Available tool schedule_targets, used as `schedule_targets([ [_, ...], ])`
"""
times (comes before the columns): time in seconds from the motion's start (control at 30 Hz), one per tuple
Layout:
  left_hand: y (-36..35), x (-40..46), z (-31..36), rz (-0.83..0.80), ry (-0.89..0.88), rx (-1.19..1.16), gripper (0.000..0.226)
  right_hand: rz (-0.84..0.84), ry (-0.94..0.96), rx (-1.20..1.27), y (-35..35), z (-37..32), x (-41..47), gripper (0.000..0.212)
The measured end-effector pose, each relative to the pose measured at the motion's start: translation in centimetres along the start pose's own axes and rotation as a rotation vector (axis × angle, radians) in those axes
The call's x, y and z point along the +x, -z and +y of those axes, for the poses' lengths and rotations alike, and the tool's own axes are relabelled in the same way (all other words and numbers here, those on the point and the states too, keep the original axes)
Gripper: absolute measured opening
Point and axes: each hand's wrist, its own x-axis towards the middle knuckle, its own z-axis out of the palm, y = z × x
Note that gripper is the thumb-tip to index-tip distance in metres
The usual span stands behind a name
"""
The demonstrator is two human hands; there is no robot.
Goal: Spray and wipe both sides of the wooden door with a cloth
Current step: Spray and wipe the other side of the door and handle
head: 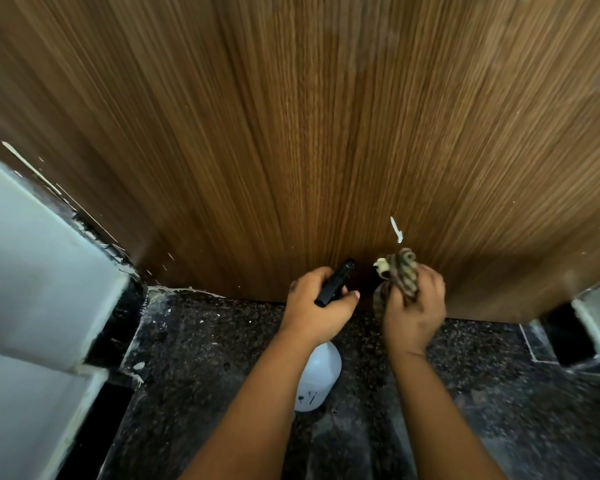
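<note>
While the wooden door (326,133) fills the upper view, pale wall panels (32,254) flank it at left, by the hinge edge. Left hand (312,306) grips the spray bottle (317,379) by its black head, nozzle toward the door's bottom edge. Right hand (414,313) just beside it, clutching a bunched patterned cloth (400,271) against the door. White paint streak (396,229) right above the cloth. Dark speckled floor (205,358) below.

head: one wide-angle view, worn at head height | faces forward and steeply down | close to the wooden door (291,116), which fills the upper frame and bows with lens distortion | speckled dark floor (205,358) below | both forearms enter from the bottom edge
</note>
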Motion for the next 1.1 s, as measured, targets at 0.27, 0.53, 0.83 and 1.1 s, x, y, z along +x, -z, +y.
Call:
schedule_targets([
  [0.27,1.5,-0.2,0.5,0.053,-0.048,-0.034,0.019,0.124,-1.432,1.158,-2.1,-3.5,0.0,0.047],
  [0.53,5.5,0.3,0.6,0.127,-0.037,-0.09,0.021,-0.131,-1.518,1.419,-3.8,-9.7,0.6,0.034],
  [0.83,8.5,2.5,-5.4,0.123,0.189,0.003,0.014,-0.521,-1.763,0.891,-7.5,-8.9,-4.1,0.05],
  [1.1,8.8,3.5,-12.2,0.058,0.371,-0.058,0.032,-0.843,-1.656,0.585,-11.9,-8.9,-5.7,0.041],
])
